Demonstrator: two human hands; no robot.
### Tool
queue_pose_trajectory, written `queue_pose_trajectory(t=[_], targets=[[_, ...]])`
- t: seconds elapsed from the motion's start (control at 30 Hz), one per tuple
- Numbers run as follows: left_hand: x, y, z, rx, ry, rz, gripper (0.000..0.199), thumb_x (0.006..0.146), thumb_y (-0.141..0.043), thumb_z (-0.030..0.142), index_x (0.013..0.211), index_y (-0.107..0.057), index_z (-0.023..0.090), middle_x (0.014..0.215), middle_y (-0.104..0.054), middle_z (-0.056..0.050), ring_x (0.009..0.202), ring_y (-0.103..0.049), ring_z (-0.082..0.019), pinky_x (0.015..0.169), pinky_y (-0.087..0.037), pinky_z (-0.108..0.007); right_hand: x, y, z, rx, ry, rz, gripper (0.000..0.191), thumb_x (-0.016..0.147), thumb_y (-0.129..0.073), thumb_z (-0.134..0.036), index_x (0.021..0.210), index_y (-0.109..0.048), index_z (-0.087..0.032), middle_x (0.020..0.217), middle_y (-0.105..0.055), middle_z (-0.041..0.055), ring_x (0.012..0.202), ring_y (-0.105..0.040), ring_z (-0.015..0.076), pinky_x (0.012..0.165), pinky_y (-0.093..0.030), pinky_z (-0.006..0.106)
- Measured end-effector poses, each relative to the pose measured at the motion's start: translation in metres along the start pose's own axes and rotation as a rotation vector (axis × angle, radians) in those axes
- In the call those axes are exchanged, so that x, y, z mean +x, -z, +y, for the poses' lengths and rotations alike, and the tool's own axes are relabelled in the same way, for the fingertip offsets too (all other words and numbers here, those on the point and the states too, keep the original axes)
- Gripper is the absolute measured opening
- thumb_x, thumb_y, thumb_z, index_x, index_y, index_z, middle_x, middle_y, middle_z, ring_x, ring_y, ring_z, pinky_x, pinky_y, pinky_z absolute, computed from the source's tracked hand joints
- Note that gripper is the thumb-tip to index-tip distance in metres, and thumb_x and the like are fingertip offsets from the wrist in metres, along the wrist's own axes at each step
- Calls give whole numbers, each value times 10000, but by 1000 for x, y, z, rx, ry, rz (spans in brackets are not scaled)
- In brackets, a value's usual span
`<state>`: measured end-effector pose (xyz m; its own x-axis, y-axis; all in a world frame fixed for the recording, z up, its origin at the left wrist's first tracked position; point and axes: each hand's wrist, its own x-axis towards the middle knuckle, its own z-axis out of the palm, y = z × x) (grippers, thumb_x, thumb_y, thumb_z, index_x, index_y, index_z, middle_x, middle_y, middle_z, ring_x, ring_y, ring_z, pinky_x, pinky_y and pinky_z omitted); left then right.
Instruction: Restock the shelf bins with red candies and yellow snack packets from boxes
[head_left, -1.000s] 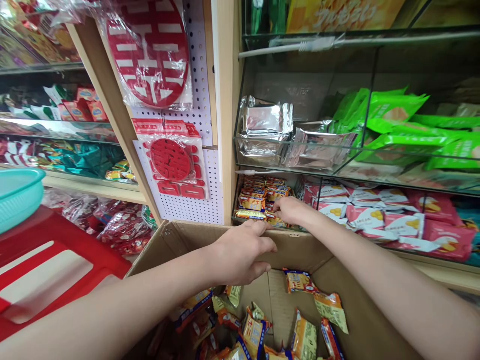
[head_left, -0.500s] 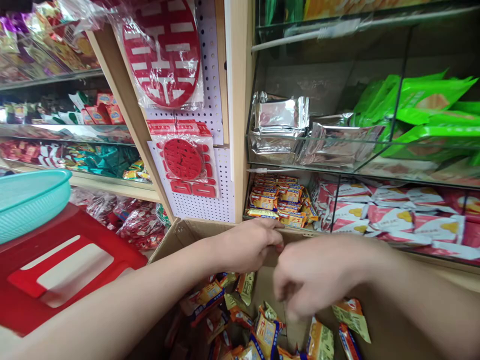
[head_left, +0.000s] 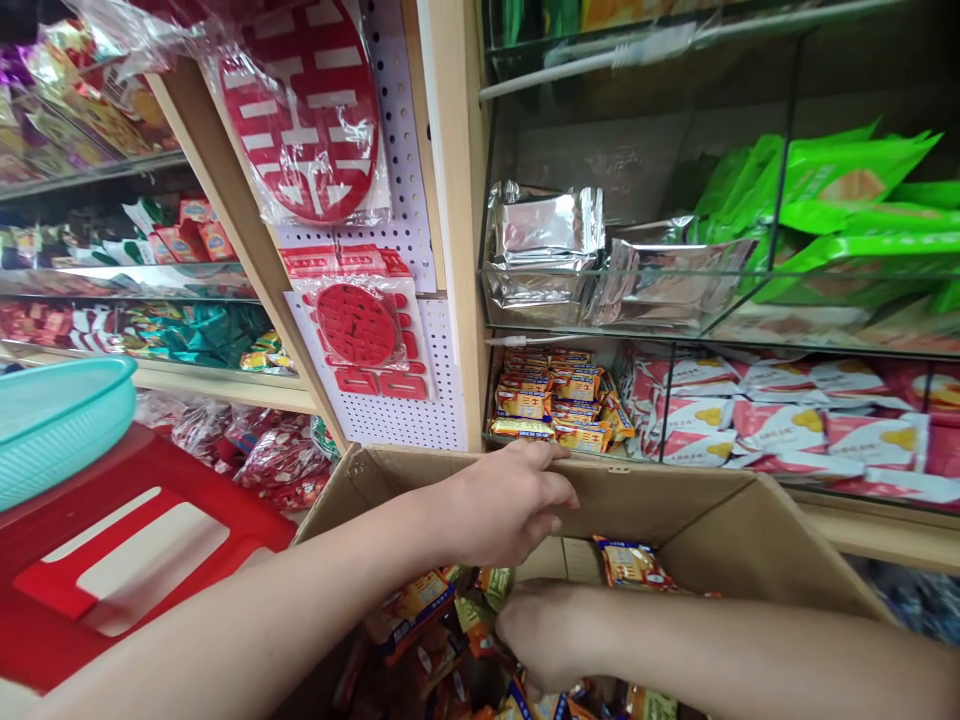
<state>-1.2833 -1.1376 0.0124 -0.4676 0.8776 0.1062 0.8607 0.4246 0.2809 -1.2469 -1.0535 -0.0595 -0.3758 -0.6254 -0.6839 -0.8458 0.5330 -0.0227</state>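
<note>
A cardboard box (head_left: 675,490) stands in front of me with small orange, blue and gold snack packets (head_left: 416,605) scattered inside. My left hand (head_left: 510,500) is over the box's far side, its fingers loosely bent and apart, with nothing visible in them. Lower down, my right hand (head_left: 547,630) reaches in among the packets. Its fingertips are hidden there, so I cannot see whether they grip one. A single packet (head_left: 634,563) lies beyond my right wrist, near the box's far wall.
Behind the box, a shelf compartment holds matching packets (head_left: 555,400), beside pink and white packets (head_left: 772,425). Silver packets (head_left: 544,230) and green bags (head_left: 847,210) fill the tier above. At left, a turquoise basket (head_left: 64,420) sits on a red plastic stool (head_left: 150,550).
My right hand has gone down and left into the packets. My left hand stays over the far side, its fingers a little more extended. The view has shifted slightly.
</note>
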Motion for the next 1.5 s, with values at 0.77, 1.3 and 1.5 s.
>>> queue_pose_trajectory(t=[0.77,1.3,1.5], targets=[[9,20,-12,-1434,213,431,414,698,-601,129,1071,-424,161,923,-563,-51,758,-564,-102,679,-469,-244,-109,50,88,880,-71,1349,208,690,-549,-323,779,-566,-136,597,-523,-12,502,-458,68,444,-361,179],[8,24,-10,-1622,258,483,359,714,-559,77,1042,-455,178,989,-574,-54,844,-590,-162,748,-490,-325,-112,45,105,1409,105,1312,280,571,-698,-297,777,-587,-144,703,-624,11,621,-565,97,608,-461,236],[14,24,-15,-1515,339,589,175,751,-544,202,909,-524,131,838,-615,-50,740,-599,-134,635,-514,-261,-115,44,106,1305,43,1354,284,615,-664,-271,851,-558,-153,680,-599,4,598,-549,96,549,-453,224]])
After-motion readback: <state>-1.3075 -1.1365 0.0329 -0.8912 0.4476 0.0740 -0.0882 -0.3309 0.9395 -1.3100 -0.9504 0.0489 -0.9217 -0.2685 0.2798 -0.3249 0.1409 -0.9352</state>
